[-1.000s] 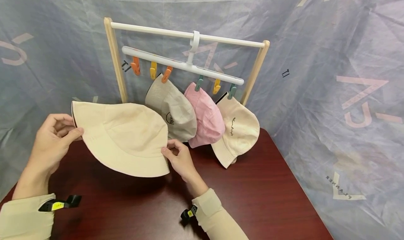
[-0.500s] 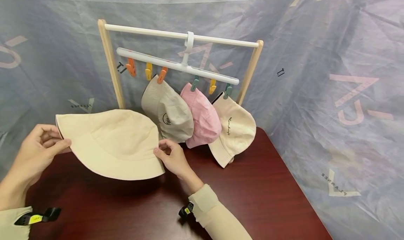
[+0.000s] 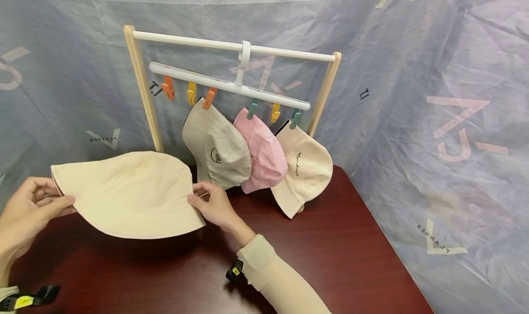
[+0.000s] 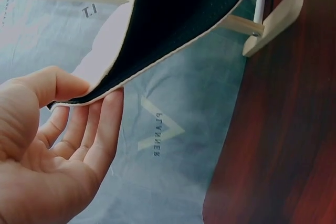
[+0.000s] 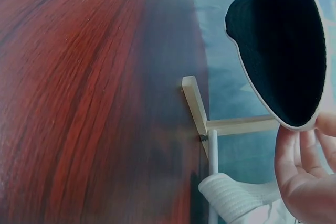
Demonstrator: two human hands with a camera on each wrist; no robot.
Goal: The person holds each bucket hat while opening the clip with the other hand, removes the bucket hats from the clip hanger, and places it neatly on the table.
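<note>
- The big cream hat [image 3: 128,185] is in front of the rack [image 3: 143,86], at its left end.
- The left hand [image 3: 30,213] pinches one brim edge; the right hand [image 3: 215,208] pinches the other side.
- It just went left and lower, farther from the rack's gray hat [image 3: 225,144], so it's not hung.
</note>
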